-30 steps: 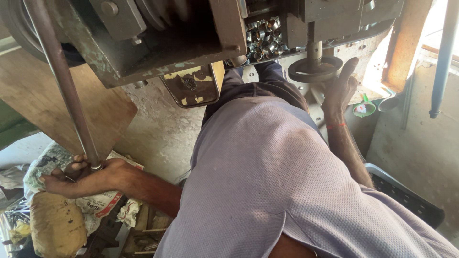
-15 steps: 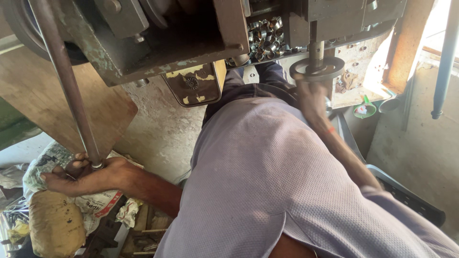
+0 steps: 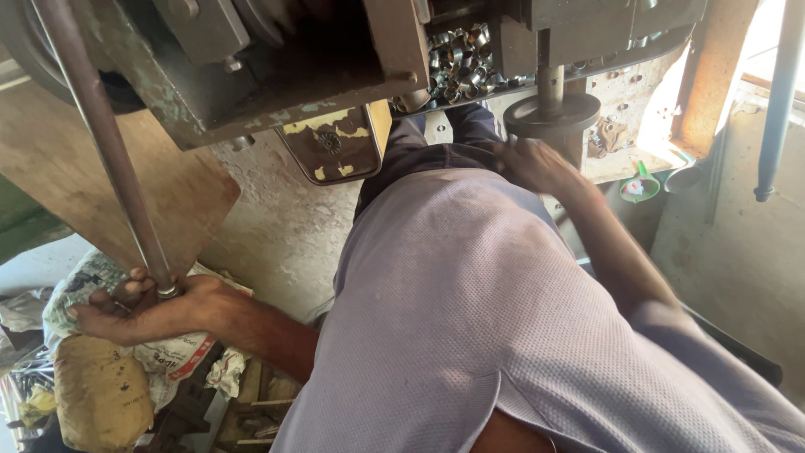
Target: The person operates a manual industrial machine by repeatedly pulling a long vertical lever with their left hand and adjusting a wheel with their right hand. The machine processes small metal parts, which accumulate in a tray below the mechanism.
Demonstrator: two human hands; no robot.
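Steel lever rod [image 3: 109, 159] slants down from the press machine [image 3: 277, 75]; the left hand [image 3: 147, 306] grips its lower end tight. Below the press's round die plate [image 3: 549, 113], the right hand [image 3: 537, 168] reaches, grip unclear. Better keep those fingers clear before pulling.

The long bar [image 3: 109, 159] is dull, dark metal. The big machine [image 3: 277, 75] is rough old metal with chipped paint. The little rings [image 3: 461, 54] are shiny metal. The shirt [image 3: 470, 327] is soft cloth with tiny bumps. The board [image 3: 180, 193] is plain, matt wood. The wall [image 3: 285, 235] looks rough and dusty.
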